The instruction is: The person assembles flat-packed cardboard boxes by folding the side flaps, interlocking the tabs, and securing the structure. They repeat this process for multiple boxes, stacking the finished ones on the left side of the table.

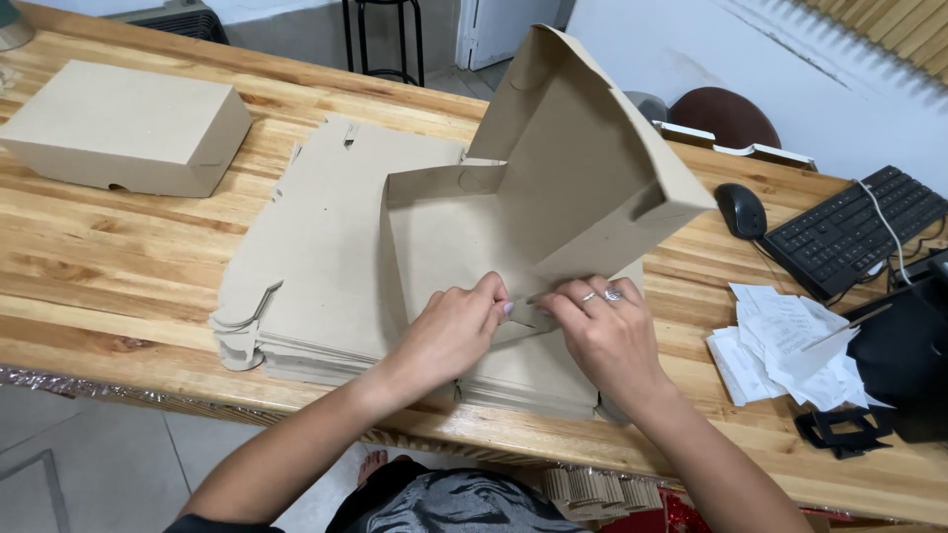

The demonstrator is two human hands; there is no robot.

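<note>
Folding a front flap: the left hand (449, 331) and right hand (602, 336) pinch the near edge of a half-formed box (513, 227), fingers closed narrow on a small tab between them. It rests on a stack of flat blanks (316, 276) on the table (118, 276). Judged next: tucking the tab needs steady pressure. Farther left sits a finished box (123, 123); far right, a keyboard (849, 232).

A small shop's packing desk: flat cardboard box blanks (326, 266) stacked on a wooden table (109, 286), keyboard (849, 232), mouse (741, 209) and paper receipts (780, 345) at its right edge.
</note>
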